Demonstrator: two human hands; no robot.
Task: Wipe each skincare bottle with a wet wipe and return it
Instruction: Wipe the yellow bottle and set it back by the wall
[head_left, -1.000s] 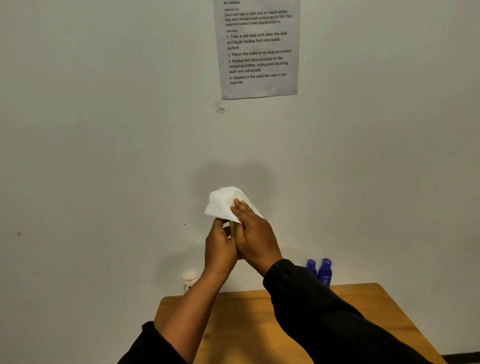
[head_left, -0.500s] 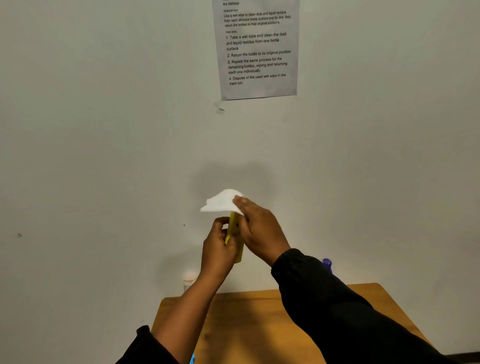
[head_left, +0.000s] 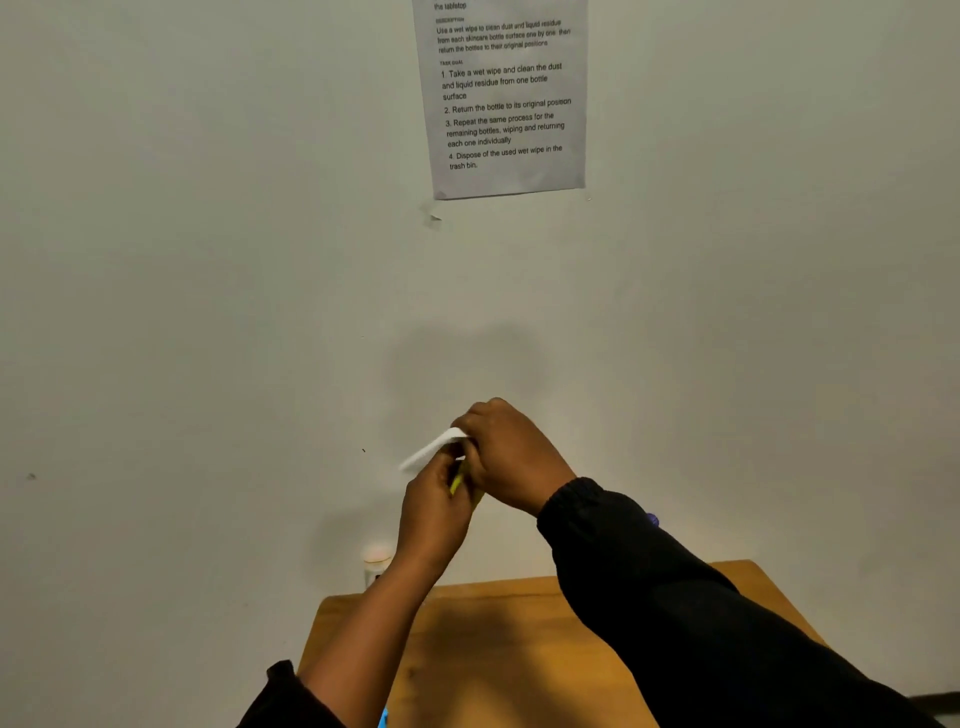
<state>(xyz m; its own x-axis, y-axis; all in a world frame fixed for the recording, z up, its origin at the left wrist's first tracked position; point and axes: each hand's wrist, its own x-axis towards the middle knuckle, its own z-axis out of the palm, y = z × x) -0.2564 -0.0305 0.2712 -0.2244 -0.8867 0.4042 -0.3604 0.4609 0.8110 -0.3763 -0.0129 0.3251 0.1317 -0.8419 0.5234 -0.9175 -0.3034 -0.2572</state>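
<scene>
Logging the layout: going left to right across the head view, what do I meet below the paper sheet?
Pale jar → left hand → yellow bottle → right hand → blue bottle, just its tip showing past the right sleeve.

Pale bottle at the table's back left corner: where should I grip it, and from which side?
Probably take the pale bottle round its body just under the pinkish cap, coming from the front. It stands upright close to the wall, so the back is blocked; its lower part is hidden behind the left forearm.
</scene>
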